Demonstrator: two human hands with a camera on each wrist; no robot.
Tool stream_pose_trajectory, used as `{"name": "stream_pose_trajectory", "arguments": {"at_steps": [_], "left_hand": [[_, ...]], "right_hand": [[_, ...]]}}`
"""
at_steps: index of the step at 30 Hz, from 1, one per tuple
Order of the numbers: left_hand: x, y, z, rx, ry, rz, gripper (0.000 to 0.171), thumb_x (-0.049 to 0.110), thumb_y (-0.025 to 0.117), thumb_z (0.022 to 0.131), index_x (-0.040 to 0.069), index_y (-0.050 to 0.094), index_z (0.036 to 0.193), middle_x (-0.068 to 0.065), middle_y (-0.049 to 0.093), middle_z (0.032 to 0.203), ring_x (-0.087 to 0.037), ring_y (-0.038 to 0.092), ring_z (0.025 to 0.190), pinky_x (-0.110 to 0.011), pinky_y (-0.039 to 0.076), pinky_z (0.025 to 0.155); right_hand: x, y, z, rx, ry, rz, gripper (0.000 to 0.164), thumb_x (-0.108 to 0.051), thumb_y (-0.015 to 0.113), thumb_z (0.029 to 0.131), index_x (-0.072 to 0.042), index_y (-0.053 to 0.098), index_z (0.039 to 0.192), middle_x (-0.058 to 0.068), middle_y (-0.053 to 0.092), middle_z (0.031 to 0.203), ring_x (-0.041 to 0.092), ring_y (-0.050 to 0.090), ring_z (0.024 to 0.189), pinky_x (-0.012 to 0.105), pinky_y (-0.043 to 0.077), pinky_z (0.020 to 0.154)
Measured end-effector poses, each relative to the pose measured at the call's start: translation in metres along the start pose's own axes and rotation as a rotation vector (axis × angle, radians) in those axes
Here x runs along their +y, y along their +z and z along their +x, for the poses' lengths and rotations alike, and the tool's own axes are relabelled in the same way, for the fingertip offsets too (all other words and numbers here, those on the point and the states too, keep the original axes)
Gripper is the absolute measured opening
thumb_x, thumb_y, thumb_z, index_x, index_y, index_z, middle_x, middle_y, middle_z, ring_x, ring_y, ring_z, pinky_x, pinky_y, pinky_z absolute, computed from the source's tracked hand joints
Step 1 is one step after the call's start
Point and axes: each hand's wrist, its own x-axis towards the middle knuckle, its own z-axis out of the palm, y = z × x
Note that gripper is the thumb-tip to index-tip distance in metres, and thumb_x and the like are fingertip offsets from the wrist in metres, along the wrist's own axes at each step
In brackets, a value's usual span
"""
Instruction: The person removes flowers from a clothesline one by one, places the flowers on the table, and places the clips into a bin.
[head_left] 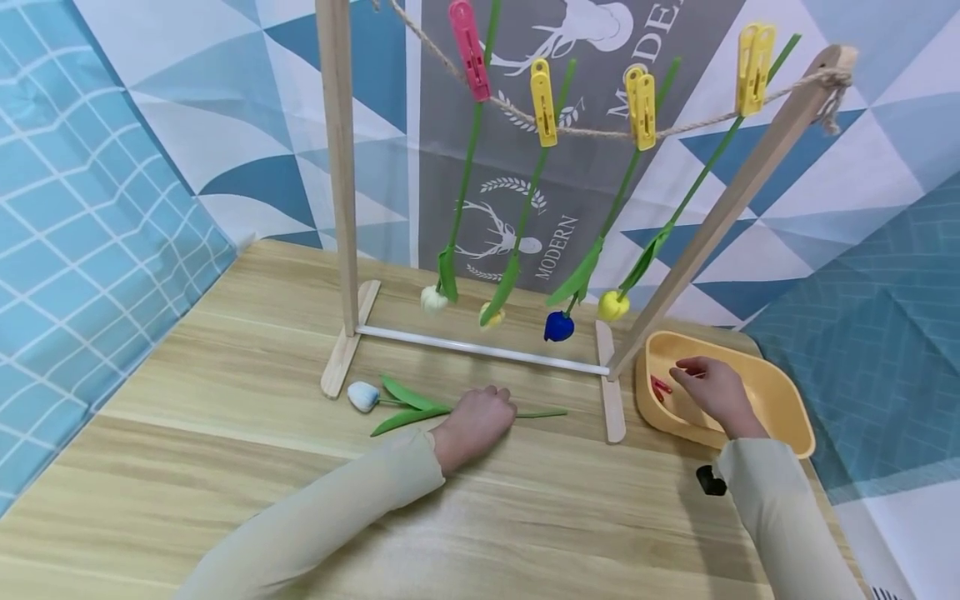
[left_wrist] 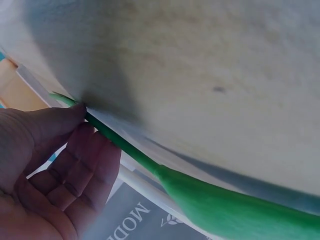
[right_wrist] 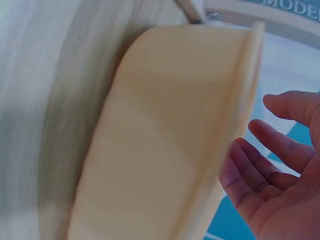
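A white-and-pale-blue artificial tulip (head_left: 363, 397) lies along the wooden table, its bloom to the left. My left hand (head_left: 477, 423) pinches its green stem (left_wrist: 131, 151) between thumb and fingertips, beyond the leaves. At the right, my right hand (head_left: 716, 392) hovers over a yellow-orange plastic basin (head_left: 780, 398), fingers relaxed and apart with nothing between them. Red clothespins (head_left: 660, 387) lie at the left end inside the basin. In the right wrist view the basin's outer wall (right_wrist: 155, 135) stands before the loosely bent fingers.
Behind stands a wooden rack (head_left: 341, 167) with a rope (head_left: 596, 132) and a white bottom bar (head_left: 480, 348). Several tulips hang bloom-down from it, held by a pink clothespin (head_left: 470, 52) and yellow clothespins (head_left: 543, 104). A small black object (head_left: 709, 481) sits near the right sleeve.
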Motion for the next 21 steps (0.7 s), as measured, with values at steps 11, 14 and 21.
{"name": "stream_pose_trajectory", "arguments": {"at_steps": [11, 14, 21], "left_hand": [[-0.013, -0.011, -0.012, 0.032, -0.028, -0.017, 0.015, 0.003, 0.062, 0.08, 0.016, 0.069, 0.085, -0.002, 0.061, 0.08, -0.017, 0.06, 0.074, -0.03, 0.05, 0.055], [-0.019, -0.016, -0.016, 0.048, -0.047, -0.052, 0.013, 0.003, 0.062, 0.081, 0.014, 0.068, 0.086, -0.003, 0.061, 0.08, -0.018, 0.06, 0.074, -0.03, 0.049, 0.056], [-0.036, -0.033, -0.029, 0.14, -0.122, -0.191, 0.01, 0.013, 0.064, 0.085, 0.012, 0.062, 0.075, 0.0, 0.057, 0.073, -0.018, 0.056, 0.068, -0.031, 0.049, 0.057]], "right_hand": [[-0.027, -0.008, -0.023, 0.101, -0.024, 0.054, 0.046, -0.037, 0.049, 0.096, 0.001, 0.056, 0.122, 0.024, 0.059, 0.116, 0.034, 0.057, 0.099, 0.045, 0.052, 0.081], [-0.036, -0.009, -0.029, 0.117, -0.028, 0.07, 0.044, -0.036, 0.051, 0.095, -0.001, 0.058, 0.121, 0.022, 0.06, 0.114, 0.032, 0.058, 0.097, 0.041, 0.053, 0.078], [-0.058, -0.013, -0.041, 0.151, -0.09, 0.084, 0.04, -0.037, 0.054, 0.094, -0.004, 0.061, 0.116, 0.018, 0.063, 0.11, 0.028, 0.059, 0.094, 0.029, 0.053, 0.072]]}}
